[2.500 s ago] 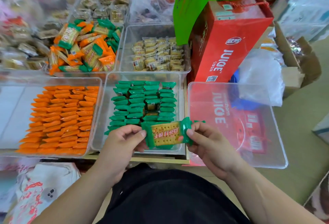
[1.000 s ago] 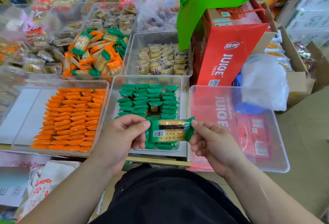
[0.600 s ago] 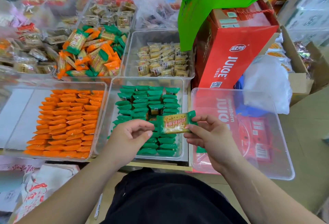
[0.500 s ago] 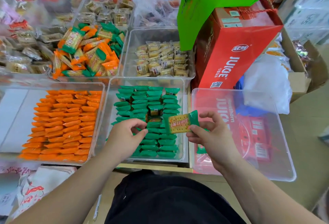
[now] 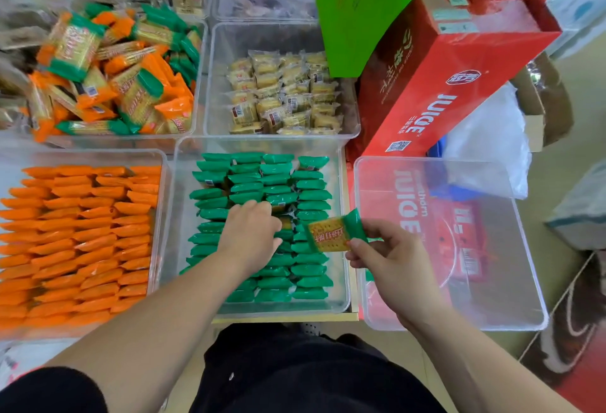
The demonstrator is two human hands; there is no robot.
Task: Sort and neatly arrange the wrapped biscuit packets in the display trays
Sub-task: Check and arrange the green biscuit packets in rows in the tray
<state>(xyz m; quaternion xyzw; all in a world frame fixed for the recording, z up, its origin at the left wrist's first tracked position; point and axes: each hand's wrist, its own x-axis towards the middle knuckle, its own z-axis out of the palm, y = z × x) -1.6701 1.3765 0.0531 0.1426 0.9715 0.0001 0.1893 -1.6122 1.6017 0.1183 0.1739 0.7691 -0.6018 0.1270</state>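
So the right hand has one green packet pinched by its end between thumb and fingers, printed side up. It hangs over the 3 o'clock edge of the green tray, touching nothing else.

The left hand is down in the middle of the tray, knuckles up, fingers dug into the rows of green packets. I honestly can't tell if it's gripping one or just nudging them apart, since the fingertips are hidden. My guess is it's opening a slot for the held one.

The orange tray at 9 o'clock looks done. The mixed tray at 11 o'clock has plenty of both colours left, so there's loads of sorting to go.

What could go wrong:
- Those rows are standing on edge and leaning on each other. Push too hard and a whole column could flop like dominoes.
- If the slot's too tight, cramming the packet in could crack the biscuit or pop its neighbours out of line.
- It's only held by one end, so it could twist and land flat or crooked.
- The left forearm crosses the 6 o'clock rows and could drag them on the way out.
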